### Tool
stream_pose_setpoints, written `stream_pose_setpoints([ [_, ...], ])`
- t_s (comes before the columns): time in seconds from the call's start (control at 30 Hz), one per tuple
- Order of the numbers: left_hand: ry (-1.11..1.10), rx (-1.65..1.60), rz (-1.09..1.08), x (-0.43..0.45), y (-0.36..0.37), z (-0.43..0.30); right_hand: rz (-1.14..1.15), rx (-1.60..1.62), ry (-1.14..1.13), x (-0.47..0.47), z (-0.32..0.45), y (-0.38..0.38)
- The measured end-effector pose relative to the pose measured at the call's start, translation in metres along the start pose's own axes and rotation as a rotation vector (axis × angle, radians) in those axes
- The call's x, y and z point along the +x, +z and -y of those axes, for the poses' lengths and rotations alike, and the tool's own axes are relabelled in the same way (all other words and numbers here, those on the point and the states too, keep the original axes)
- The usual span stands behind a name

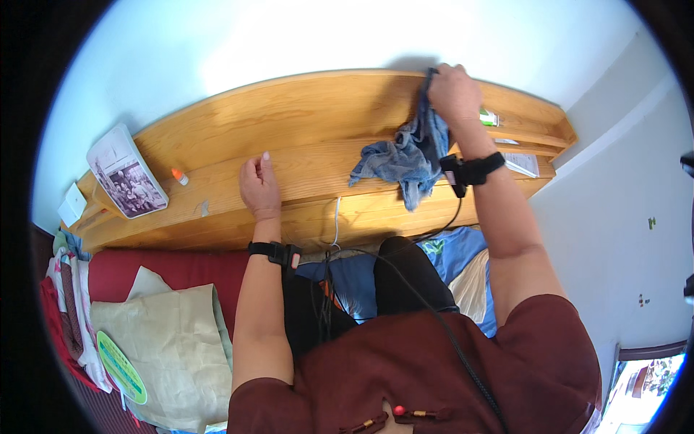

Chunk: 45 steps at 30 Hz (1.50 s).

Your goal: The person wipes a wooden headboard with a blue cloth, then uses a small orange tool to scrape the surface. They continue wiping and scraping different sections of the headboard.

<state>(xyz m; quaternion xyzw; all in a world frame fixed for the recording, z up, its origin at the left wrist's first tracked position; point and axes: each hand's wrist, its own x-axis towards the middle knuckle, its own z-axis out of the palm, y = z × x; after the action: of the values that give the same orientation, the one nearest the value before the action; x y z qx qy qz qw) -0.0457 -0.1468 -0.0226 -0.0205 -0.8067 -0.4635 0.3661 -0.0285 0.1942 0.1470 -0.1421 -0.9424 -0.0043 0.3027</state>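
My right hand (455, 93) grips a blue-grey cloth (404, 160) at the top edge of the wooden headboard (303, 106). From the hand the cloth hangs down the back board, and its crumpled lower part lies on the headboard's ledge (309, 163), with one end drooping over the front. My left hand (259, 184) is over the front of that ledge, left of the cloth. Its fingers are curled with the thumb up, and nothing shows in it. Whether it touches the wood I cannot tell.
A leaning printed photo panel (133, 182), a small orange-capped bottle (180, 176) and a white box (72, 205) stand at left. Papers (521, 164) and a green-white container (489, 117) sit in the right shelves. Black cables (401, 266) cross my lap; a hand fan (122, 368) lies at left.
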Motion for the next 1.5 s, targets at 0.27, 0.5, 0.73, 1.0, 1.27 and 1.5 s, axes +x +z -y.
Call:
stream_pose_setpoints([
  [0.27,0.029,0.026,0.016,0.002,0.000,0.007,0.053,0.237,-0.323,-0.014,0.118,-0.001],
  [0.5,0.058,0.036,-0.011,0.001,0.002,0.013,0.149,-0.087,-0.306,0.012,0.008,-0.028],
  [0.73,0.054,0.151,0.005,0.003,0.001,0.009,0.351,-0.127,0.128,0.050,-0.097,-0.028],
  [1.0,0.098,0.134,-0.108,-0.005,0.007,0.002,0.106,0.007,-0.269,0.025,-0.028,-0.007],
  [1.27,0.015,0.133,-0.066,-0.004,0.000,-0.011,-0.006,0.071,-0.553,0.004,0.114,-0.006],
  [1.5,0.000,0.029,-0.072,-0.007,-0.002,-0.011,-0.046,0.153,-0.738,-0.003,0.239,0.000],
])
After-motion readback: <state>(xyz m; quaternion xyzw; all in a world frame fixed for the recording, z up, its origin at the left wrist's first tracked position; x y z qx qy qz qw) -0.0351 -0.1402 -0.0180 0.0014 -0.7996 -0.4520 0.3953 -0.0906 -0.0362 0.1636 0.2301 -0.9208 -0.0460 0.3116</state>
